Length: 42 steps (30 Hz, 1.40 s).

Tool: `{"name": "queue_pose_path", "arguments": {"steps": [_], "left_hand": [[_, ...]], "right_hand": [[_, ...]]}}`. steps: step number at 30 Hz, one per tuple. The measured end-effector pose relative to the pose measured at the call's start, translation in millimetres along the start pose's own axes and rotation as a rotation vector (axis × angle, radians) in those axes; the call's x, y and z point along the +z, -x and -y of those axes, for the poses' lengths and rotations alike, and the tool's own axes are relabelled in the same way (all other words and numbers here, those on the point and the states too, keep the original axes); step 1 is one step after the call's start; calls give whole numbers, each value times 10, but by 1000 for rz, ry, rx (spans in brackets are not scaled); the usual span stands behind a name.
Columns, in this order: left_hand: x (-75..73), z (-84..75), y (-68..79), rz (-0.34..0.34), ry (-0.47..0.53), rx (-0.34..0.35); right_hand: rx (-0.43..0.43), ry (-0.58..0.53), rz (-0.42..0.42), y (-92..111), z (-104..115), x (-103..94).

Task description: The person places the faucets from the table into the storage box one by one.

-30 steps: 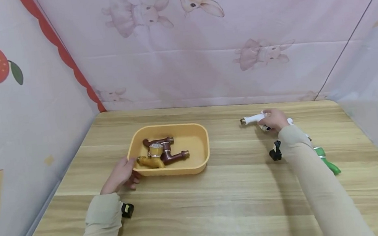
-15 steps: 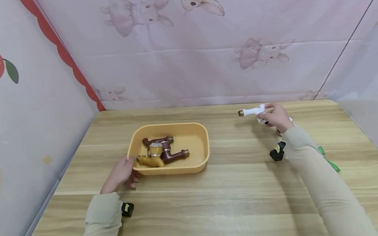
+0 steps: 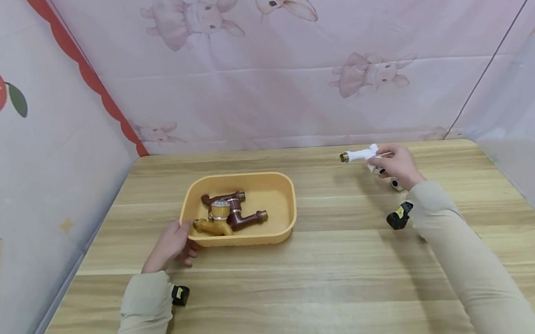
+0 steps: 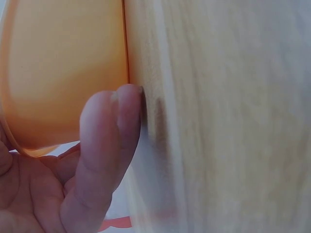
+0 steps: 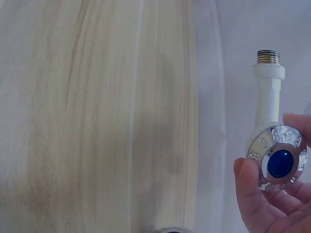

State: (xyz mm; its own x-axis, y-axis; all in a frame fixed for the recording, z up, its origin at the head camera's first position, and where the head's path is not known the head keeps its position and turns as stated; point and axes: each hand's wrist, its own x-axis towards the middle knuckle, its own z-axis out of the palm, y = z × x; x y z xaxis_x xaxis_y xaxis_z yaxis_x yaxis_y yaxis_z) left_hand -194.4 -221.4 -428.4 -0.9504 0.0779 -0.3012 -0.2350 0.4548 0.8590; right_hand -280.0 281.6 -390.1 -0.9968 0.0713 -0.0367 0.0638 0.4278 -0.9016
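My right hand (image 3: 400,165) holds a white faucet (image 3: 360,154) above the far right of the table. Its brass threaded end points left, and the right wrist view shows fingers and thumb around its chrome knob (image 5: 281,162) with a blue cap. My left hand (image 3: 170,247) grips the left front corner of a yellow plastic basin (image 3: 281,234), thumb at the rim and fingers against the outer wall (image 4: 63,73). Inside the basin lie dark brown faucets (image 3: 249,221) and a mustard-yellow faucet (image 3: 215,227) with a clear-topped knob.
Another chrome-knobbed faucet (image 3: 396,184) lies below my right hand, partly hidden by it. Only a sliver of a green thing shows past my right sleeve (image 3: 469,265). A printed fabric wall (image 3: 261,108) stands along the back edge of the wooden table (image 3: 311,304).
My right hand has raised the white faucet off the table and moved slightly right. My sleeve now covers most of the green faucet. The left hand and basin stay in place.
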Motion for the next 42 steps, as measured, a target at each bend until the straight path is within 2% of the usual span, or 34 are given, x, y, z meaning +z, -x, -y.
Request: {"name": "queue_pose_path", "arguments": {"steps": [14,31,36,38,42], "left_hand": [[5,11,-19,-12,7,-2],[16,8,0,-17,2,-16],[8,13,-5,-17,6,-22],[7,12,-6,-13,6,-12],[11,9,-10,-9,8,8]], "right_hand": [[-63,-70,13,113,220,-15],[-108,-5,67,235,443,23],[-154,-43,85,245,472,53],[-193,-108,120,196,420,59],[-208,-128,139,198,441,109]]}}
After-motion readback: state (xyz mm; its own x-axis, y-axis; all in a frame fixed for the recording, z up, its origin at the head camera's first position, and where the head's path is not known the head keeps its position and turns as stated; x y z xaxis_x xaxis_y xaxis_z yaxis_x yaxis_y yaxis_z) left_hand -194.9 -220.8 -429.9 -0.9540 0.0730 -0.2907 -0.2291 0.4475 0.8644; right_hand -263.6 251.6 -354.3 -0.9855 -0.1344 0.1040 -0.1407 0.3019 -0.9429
